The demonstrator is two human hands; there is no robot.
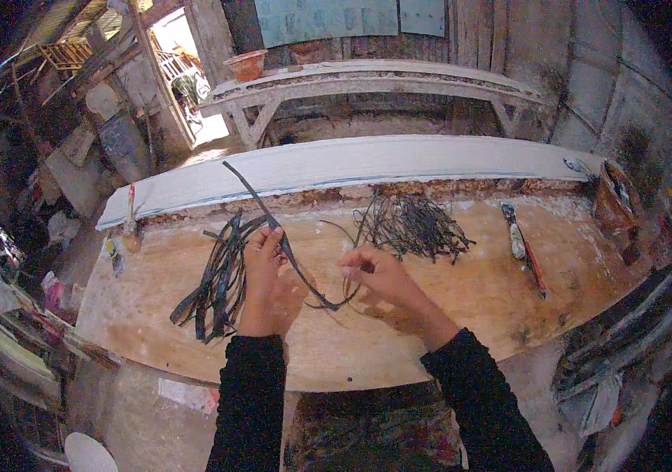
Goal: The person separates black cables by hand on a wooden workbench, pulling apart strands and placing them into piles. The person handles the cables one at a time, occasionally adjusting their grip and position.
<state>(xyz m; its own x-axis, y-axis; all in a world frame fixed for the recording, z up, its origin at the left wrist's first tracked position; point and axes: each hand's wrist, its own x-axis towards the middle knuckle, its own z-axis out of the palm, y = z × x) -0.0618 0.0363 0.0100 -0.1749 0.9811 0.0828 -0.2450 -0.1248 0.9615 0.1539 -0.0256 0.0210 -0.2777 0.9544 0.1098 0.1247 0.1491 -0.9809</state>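
A long black flat strip passes through my left hand, pinched between thumb and fingers. Its wide end slants up toward the back of the table, and its lower part curves down and round to my right hand. The right fingers are closed in a pinch at the narrow end, where the strip thins out; the exact grip is partly hidden. Close to the left hand lies a loose bundle of similar black strips. Beyond the right hand sits a tangled heap of thin, dark, cord-like pieces.
The wooden tabletop has a raised white ledge along its back. A paint-smeared tool with a red piece lies at right, near a brown bucket. A brush stands at left. Behind is a white bench.
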